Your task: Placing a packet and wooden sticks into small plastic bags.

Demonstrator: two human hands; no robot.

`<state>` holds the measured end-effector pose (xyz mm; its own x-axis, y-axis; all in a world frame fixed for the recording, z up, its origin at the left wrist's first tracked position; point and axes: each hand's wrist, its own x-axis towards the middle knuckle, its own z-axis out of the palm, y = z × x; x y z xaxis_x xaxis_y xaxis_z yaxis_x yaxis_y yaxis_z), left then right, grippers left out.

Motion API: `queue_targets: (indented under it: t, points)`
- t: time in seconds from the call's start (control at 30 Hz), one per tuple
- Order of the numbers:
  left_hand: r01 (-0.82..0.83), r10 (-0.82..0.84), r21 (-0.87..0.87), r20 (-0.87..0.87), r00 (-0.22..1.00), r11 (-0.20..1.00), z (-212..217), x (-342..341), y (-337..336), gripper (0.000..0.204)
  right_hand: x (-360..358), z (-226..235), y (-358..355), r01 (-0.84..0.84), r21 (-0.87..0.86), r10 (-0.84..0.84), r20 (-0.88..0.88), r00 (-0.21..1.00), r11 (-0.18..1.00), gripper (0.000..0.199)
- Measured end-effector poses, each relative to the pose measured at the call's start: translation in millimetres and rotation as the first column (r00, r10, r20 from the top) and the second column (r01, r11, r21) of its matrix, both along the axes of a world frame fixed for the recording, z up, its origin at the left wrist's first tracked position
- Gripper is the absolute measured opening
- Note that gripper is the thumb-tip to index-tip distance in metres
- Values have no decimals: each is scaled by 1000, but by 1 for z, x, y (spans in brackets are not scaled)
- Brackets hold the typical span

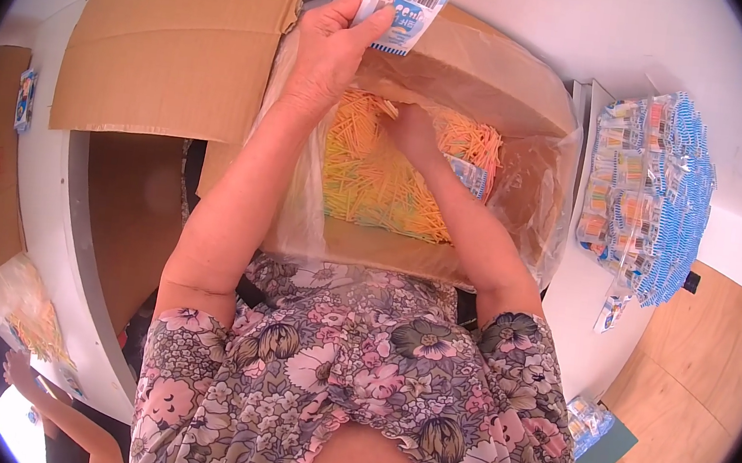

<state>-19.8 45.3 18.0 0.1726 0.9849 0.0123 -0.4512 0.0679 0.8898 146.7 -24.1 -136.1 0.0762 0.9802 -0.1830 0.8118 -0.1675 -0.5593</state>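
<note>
A small blue-and-white packet (405,14) is pinched between the thumb and fingers of my left hand (332,47), raised over the far rim of an open cardboard box (360,248). Inside the box lies a heap of thin sticks (384,197) in orange, yellow and pale green. My right hand (411,132) reaches into the heap, its fingers closed on a few of the sticks near the far left part. Another similar packet (467,177) rests on the sticks, partly hidden under my right forearm. Clear plastic lining (296,210) hangs over the box's left side.
A large stack of filled packets (648,179) stands to the right of the box. Cardboard flaps (173,48) spread at the left. One packet (25,100) lies at the far left. At lower left, another person's hand (22,371) is near a plastic bag of sticks (32,318).
</note>
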Motion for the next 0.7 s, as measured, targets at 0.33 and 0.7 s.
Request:
queue_targets:
  t: [0.33,0.7]
  points:
    - [-14,14,9,-21,1000,1000,-4,-5,1,20,16,62,-14,224,-477,-475,-510,717,850,28]
    - [-13,12,-12,-19,1000,1000,-4,-3,-1,20,-4,44,25,221,-635,-672,-712,204,740,26]
